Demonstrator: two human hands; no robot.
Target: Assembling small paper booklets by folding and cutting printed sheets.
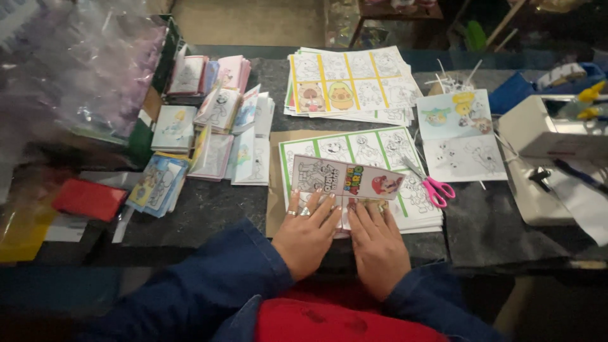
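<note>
My left hand (306,235) and my right hand (376,242) lie flat side by side at the near edge of a dark table, fingers spread. Both press down on a folded paper strip (345,179) printed with cartoon figures, part colour and part line drawing. The strip rests on a stack of green-bordered colouring sheets (361,152). There are rings on my left hand's fingers. Blue sleeves cover both arms.
Pink-handled scissors (433,187) lie just right of the stack. A yellow-bordered sheet stack (350,83) sits behind, loose picture pages (461,136) to the right. Small finished booklets (215,130) are piled at left, a red pad (88,199) farther left, a white box (548,136) at far right.
</note>
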